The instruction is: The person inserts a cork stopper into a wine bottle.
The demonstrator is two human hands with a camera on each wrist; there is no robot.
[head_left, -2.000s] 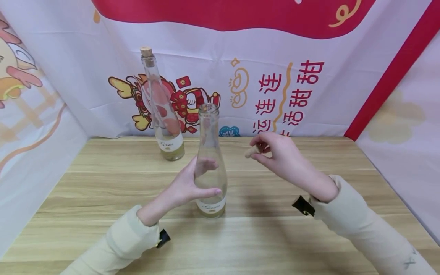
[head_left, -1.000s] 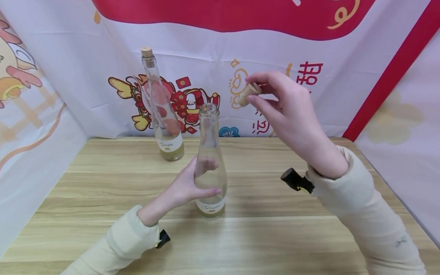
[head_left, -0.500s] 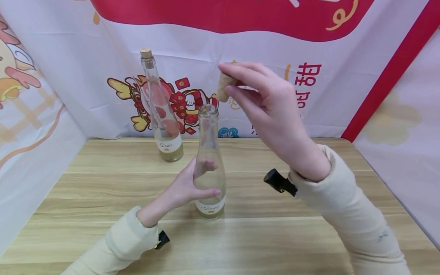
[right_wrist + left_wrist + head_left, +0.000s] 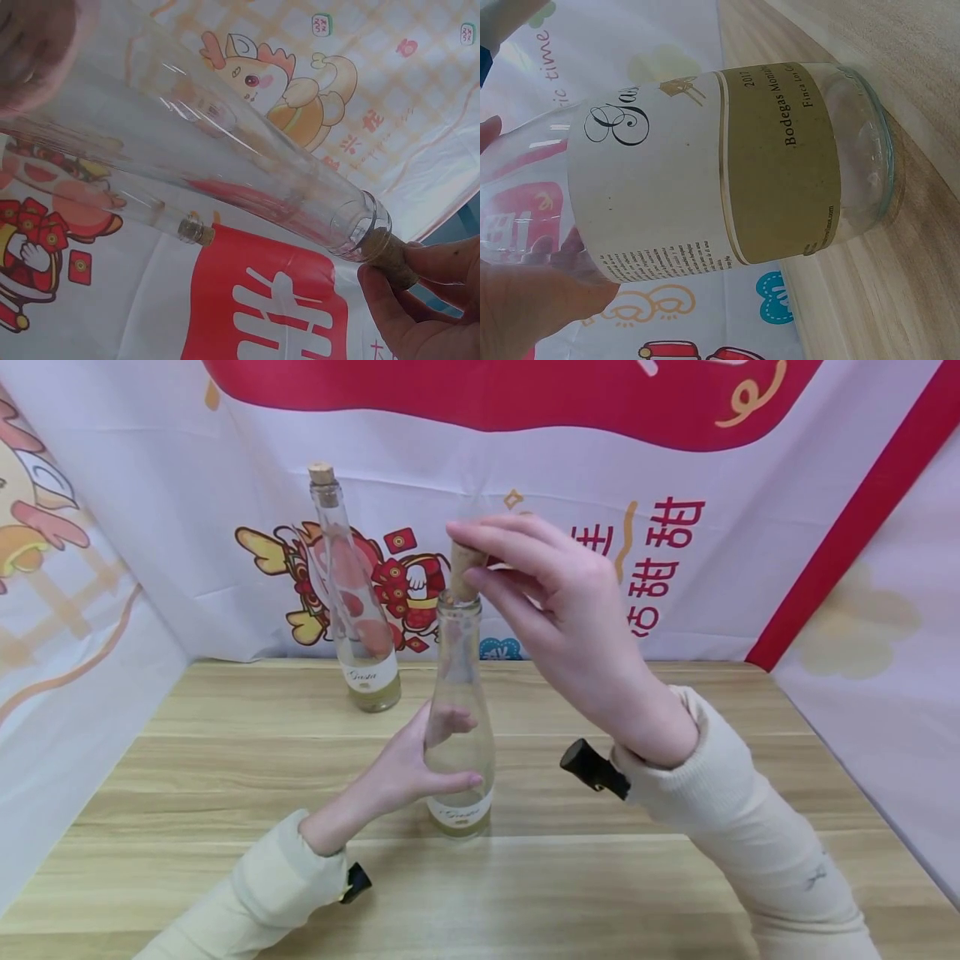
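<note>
A clear glass wine bottle [image 4: 461, 693] stands upright on the table, its white and gold label [image 4: 705, 172] low on the body. My left hand [image 4: 405, 760] grips it around the middle, thumb in front and fingers behind. Above its mouth, my right hand [image 4: 562, 602] pinches a cork [image 4: 465, 568] between thumb and fingers. In the right wrist view the cork's [image 4: 390, 259] narrow end sits inside the bottle's lip, and most of its length is outside. Part of the cork is hidden by the fingertips.
A second glass bottle [image 4: 363, 618] stands behind and to the left, with a cork [image 4: 321, 474] in its neck. The wooden table [image 4: 225, 760] ends at a printed cloth backdrop [image 4: 405, 460]. Cloth also hangs at both sides.
My right hand lifted the cork from low on the right, carried it left, and lowered it into the bottle's mouth. My left hand and both bottles have stayed in place.
</note>
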